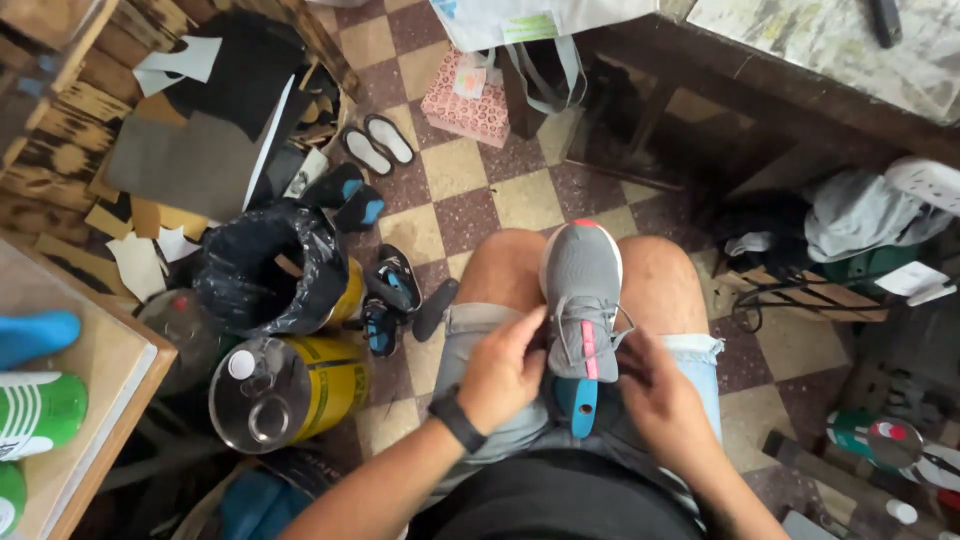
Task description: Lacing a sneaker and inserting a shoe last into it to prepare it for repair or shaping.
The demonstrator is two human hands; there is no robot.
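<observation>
A grey sneaker with a white sole edge, a pink lace strip and a blue heel tab lies toe-away on my lap, between my bare knees. My left hand, with a black band on the wrist, grips the shoe's left side near the collar. My right hand holds the right side near the laces. Both hands close around the shoe's opening. I sit in denim shorts above a checkered tile floor.
To my left stand a bin lined with a black bag, yellow metal cans, loose insoles and shoe parts, and a wooden table corner. A dark bench and a heap of cloth lie to the right.
</observation>
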